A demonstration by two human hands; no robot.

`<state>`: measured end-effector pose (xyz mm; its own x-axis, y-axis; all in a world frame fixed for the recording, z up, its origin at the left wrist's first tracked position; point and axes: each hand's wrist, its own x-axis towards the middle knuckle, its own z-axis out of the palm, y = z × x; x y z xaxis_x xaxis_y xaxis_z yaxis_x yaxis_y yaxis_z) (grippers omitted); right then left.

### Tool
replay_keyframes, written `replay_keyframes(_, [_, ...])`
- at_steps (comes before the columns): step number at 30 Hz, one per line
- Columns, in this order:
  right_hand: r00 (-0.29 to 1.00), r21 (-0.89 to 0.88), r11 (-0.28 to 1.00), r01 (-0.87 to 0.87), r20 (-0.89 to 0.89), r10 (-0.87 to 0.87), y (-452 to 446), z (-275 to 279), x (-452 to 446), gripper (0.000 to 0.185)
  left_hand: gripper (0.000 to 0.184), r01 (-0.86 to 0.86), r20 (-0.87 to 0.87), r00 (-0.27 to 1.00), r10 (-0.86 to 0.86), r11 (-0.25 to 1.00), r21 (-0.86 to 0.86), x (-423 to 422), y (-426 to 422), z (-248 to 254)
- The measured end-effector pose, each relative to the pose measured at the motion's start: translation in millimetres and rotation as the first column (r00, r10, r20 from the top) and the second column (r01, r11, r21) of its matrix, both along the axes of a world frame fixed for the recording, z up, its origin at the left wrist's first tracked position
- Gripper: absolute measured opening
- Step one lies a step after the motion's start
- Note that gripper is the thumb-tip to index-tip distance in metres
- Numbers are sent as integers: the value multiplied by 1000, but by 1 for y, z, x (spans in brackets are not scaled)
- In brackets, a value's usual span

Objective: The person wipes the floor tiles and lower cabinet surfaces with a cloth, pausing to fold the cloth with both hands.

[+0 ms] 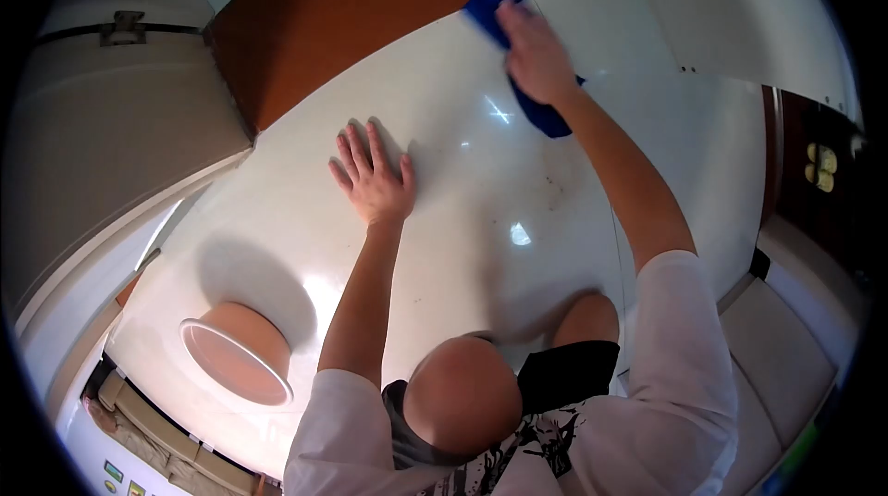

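Under my right hand (pixel 538 56) is a blue cloth (pixel 539 117), pressed against the glossy white tiled floor (pixel 444 246) near the brown-orange panel. Part of the cloth sticks out past my fingertips and part trails below my palm; the hand is slightly blurred. My left hand (pixel 377 183) lies flat on the floor with its fingers spread, holding nothing. Several small dark specks and a faint brownish smear (pixel 553 183) show on the floor below the cloth.
A pink basin (pixel 240 348) with a white rim stands at the lower left. The brown-orange panel (pixel 370 24) borders the floor at the top. Pale cabinet doors (pixel 120 144) rise at the left, and a white panel (pixel 758 24) at the upper right. Yellow slippers (pixel 820 167) lie far right.
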<state>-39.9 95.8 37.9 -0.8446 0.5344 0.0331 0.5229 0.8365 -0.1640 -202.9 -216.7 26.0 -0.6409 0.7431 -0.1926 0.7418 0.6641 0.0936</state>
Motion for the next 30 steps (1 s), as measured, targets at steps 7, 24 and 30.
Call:
replay_keyframes(7, [982,60,980,188,-20,-187,4,-13,-42,62,80,-10,1,1000,10,999,37,0,5,4])
replay_keyframes(24, [978,-16,995,-100,-188,95,-34,-19,-49,59,79,-23,18,1000,23,1000,18,1,2,3])
replay_keyframes(30, [972,-45,978,-202,-129,195,-28,-9,-44,57,79,-19,9,1000,19,999,34,0,1,4])
